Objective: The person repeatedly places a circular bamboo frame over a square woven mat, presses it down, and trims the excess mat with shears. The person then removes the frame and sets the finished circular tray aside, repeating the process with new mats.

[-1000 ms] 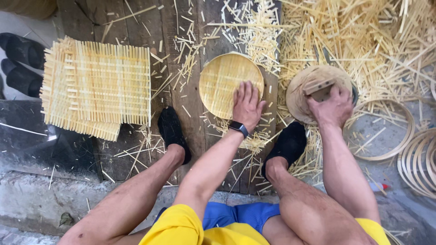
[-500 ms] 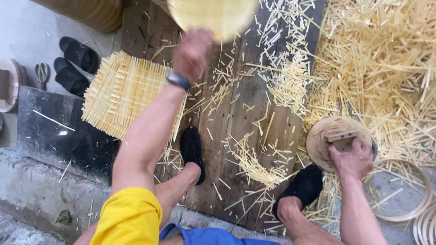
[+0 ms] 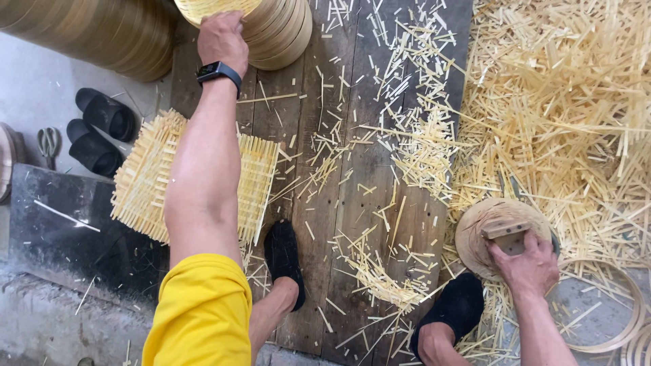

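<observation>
The left hand (image 3: 222,39) lays a trimmed woven disc (image 3: 215,8), fingers curled over its rim, on the stack (image 3: 278,30) at 12 o'clock, one done; the right hand (image 3: 525,266), fingers gripping, holds the wooden form (image 3: 498,227) at 4 o'clock, untrimmed mats (image 3: 146,179) left.

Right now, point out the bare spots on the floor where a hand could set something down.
Barest is the grey concrete between the stacked round frames and the black sandals. The dark slab left of the woven square mat is also mostly bare. The plank floor carries scattered offcuts; the strip pile at right is crowded.
</observation>
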